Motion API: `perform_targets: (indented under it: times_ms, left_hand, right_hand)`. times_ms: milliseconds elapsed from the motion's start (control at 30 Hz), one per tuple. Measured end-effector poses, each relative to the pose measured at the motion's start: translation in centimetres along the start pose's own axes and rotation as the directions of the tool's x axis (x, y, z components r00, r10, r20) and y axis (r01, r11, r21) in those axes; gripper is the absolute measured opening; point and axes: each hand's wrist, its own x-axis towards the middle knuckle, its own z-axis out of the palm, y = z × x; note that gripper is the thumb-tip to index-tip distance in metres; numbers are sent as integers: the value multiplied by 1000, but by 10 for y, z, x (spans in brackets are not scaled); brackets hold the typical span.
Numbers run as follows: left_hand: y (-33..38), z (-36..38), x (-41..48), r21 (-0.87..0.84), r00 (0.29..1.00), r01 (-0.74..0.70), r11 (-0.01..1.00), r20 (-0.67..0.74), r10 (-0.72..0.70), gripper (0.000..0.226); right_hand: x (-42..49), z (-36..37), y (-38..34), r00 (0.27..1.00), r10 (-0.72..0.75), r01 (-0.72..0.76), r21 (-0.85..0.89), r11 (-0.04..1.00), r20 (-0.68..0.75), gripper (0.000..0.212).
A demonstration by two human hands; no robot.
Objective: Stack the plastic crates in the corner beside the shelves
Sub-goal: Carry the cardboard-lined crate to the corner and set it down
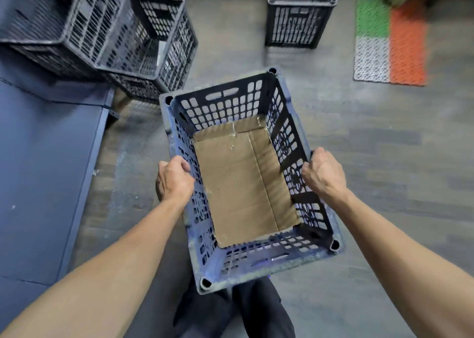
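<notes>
The grey floor (359, 158) fills most of the view, with a dark blue panel (38, 158) running down its left edge; you cannot tell from here whether that is the foot of the shelves. At the far left corner sit the stacked crates (159, 43), dark ones that seem to stand two high in two neighbouring piles, the left pile cut off by the frame.

You hold the blue crate (256, 268) in front of you, open side up and apparently off the floor, its near end over your legs (230, 312) and its far end just short of the piles. A lone crate (300, 22) stands at the far edge, well apart from the piles, beside a green, orange and white mat (389, 43). A cardboard sheet (238, 181) lines the bottom of the blue crate.

Your hands are apart, one on each long side: the left hand (174, 181) curls over the left rim and the right hand (323, 173) over the right rim.

This looks like the carry step. Next, you probably need to step forward, turn the crate to match a pile, and lower it squarely so its corners seat.

The fingers inside the walls are hidden. The piles' lower crates are mostly covered, and the lone crate's top is cut off.
</notes>
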Motion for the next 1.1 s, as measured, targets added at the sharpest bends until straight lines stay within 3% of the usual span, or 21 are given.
perform_targets:
  times_ms: [467,667,867,1100]
  left_hand:
    - [106,-164,-1,-160,981,-185,970,-90,173,34]
    - [132,-222,27,-192,964,-252,948,-131,230,35]
    - [155,-285,72,-236,931,-352,906,-188,313,33]
    - [188,-339,105,-311,917,-374,873,-266,298,28]
  right_hand:
    - [-25,-178,-75,986,49,-39,64,997,-160,24]
    - [-29,-222,-128,979,83,-80,21,997,-185,23]
    - [-17,-257,-185,967,80,-58,100,993,-242,16]
    - [20,-289,-234,944,26,7,101,995,-330,17]
